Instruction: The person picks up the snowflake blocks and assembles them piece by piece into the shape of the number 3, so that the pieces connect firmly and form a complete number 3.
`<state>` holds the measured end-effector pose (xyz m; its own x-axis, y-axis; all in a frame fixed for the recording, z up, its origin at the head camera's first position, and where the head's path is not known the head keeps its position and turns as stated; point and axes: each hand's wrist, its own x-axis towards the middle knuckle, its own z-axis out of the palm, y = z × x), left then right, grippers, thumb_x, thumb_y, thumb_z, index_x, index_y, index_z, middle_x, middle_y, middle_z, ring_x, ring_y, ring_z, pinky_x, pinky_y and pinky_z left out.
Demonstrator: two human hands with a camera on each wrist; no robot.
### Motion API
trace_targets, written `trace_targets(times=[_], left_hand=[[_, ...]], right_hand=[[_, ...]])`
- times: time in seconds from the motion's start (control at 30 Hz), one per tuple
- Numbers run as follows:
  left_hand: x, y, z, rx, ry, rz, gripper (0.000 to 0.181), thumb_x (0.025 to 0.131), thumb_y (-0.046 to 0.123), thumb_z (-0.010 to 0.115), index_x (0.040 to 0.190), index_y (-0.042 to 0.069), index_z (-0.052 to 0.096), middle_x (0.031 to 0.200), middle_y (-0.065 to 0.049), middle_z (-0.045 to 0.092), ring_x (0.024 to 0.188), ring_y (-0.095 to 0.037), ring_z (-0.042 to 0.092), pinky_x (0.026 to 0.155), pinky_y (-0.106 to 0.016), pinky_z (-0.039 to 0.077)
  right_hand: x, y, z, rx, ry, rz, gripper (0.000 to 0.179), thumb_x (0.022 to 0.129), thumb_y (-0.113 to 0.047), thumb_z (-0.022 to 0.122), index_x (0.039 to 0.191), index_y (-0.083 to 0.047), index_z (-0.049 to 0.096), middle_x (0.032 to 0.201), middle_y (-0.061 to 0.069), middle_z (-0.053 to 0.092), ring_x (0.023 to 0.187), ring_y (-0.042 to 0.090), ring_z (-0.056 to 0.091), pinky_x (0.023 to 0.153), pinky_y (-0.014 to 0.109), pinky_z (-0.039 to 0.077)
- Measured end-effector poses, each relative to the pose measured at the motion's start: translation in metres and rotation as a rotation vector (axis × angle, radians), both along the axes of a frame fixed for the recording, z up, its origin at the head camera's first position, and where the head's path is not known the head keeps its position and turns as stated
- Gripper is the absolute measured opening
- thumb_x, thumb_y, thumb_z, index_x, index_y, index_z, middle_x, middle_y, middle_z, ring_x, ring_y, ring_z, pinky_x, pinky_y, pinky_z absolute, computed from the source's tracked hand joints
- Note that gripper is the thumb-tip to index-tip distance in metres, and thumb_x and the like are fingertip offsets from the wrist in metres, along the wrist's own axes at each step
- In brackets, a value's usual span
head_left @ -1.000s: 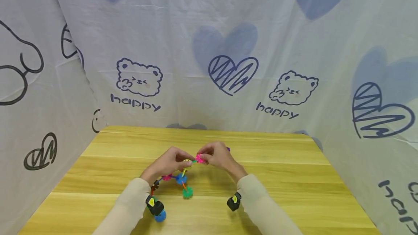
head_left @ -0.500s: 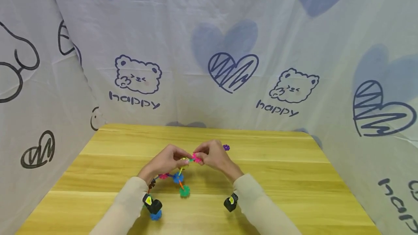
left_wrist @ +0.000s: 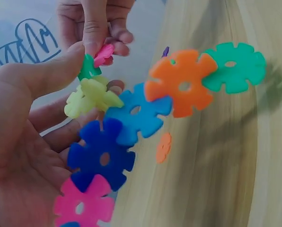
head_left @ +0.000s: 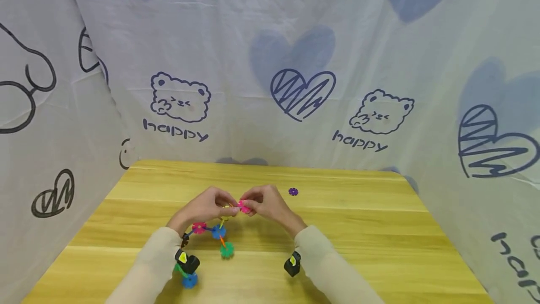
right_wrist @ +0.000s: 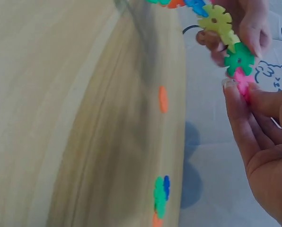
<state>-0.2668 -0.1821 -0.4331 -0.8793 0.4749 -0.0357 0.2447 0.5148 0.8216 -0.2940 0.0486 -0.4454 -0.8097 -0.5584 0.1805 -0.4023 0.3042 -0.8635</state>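
Observation:
My left hand (head_left: 204, 208) grips a chain of flat, notched snowflake building discs at the end near the green disc (right_wrist: 239, 59). Thumb and fingers of my right hand (head_left: 270, 205) pinch a pink disc (right_wrist: 242, 84), whose edge meets that green disc. From there the chain runs through a yellow disc (left_wrist: 91, 97) to a light blue disc (left_wrist: 140, 118). Here it branches, one way to an orange disc (left_wrist: 181, 80) and a green end disc (left_wrist: 235, 66). The other way leads to a dark blue disc (left_wrist: 98, 161) and another pink disc (left_wrist: 79, 205). My left sleeve hides part of the chain.
On the wooden table (head_left: 358, 219) a purple disc (head_left: 293, 192) lies beyond my right hand. An orange disc (right_wrist: 163, 99) and a small group with a green disc (right_wrist: 159, 194) show in the right wrist view. Printed cloth (head_left: 236, 121) hangs around the table.
Both hands have shifted left together, carrying the chain and the pinched pink disc with them. The purple disc, mostly covered by my right hand before, now shows in full.

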Motion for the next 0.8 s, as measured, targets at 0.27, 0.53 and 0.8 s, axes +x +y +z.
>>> trace_targets(times=[0.27, 0.53, 0.8], left_hand=[[0.003, -0.019, 0.003, -0.037, 0.007, 0.093, 0.031, 0.097, 0.034, 0.073, 0.117, 0.010, 0.076, 0.116, -0.006, 0.077, 0.107, -0.021, 0.071, 0.098, -0.048, 0.057], [0.006, -0.037, 0.010, -0.057, 0.013, 0.135, 0.037, 0.097, 0.033, 0.073, 0.122, 0.006, 0.073, 0.120, -0.009, 0.075, 0.110, -0.024, 0.069, 0.098, -0.048, 0.057], [0.005, -0.049, 0.012, -0.052, 0.016, 0.115, 0.038, 0.098, 0.033, 0.072, 0.124, 0.006, 0.073, 0.122, -0.011, 0.075, 0.110, -0.023, 0.069, 0.097, -0.044, 0.058]], right_hand=[[-0.009, -0.005, -0.018, 0.163, 0.040, -0.051, 0.019, 0.103, -0.012, 0.063, 0.114, -0.001, 0.074, 0.099, 0.014, 0.076, 0.081, 0.027, 0.073, 0.067, 0.022, 0.058], [-0.017, -0.020, -0.037, 0.271, 0.088, -0.055, 0.017, 0.102, -0.012, 0.065, 0.111, -0.003, 0.076, 0.109, 0.010, 0.076, 0.093, 0.018, 0.069, 0.082, 0.026, 0.057], [-0.020, -0.036, -0.044, 0.334, 0.132, -0.084, 0.021, 0.098, -0.015, 0.071, 0.116, -0.005, 0.076, 0.116, 0.011, 0.072, 0.100, 0.021, 0.068, 0.087, 0.029, 0.057]])
